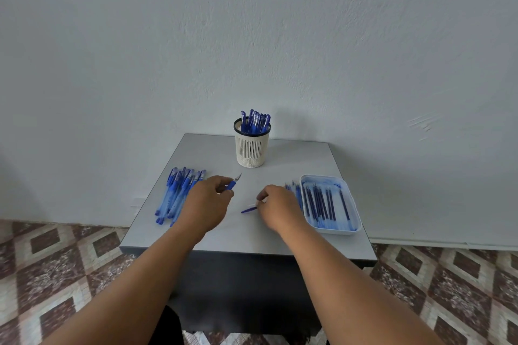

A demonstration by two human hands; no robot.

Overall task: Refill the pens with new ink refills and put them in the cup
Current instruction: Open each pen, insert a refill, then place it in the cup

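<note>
My left hand (208, 202) grips a blue pen (233, 182) whose metal tip points up and to the right. My right hand (276, 209) pinches a small blue piece, seemingly a pen cap (249, 209), just above the table. A pile of blue pens (179, 193) lies at the left, partly behind my left hand. A white tray (353, 204) at the right holds several ink refills (322, 203); a few more refills (293, 189) lie beside it. The white slotted cup (251, 148) at the back holds several capped pens.
The small grey table (280, 159) stands against a pale wall, and its front edge (246, 252) drops to a patterned tile floor. Bare tabletop lies between my hands and the cup.
</note>
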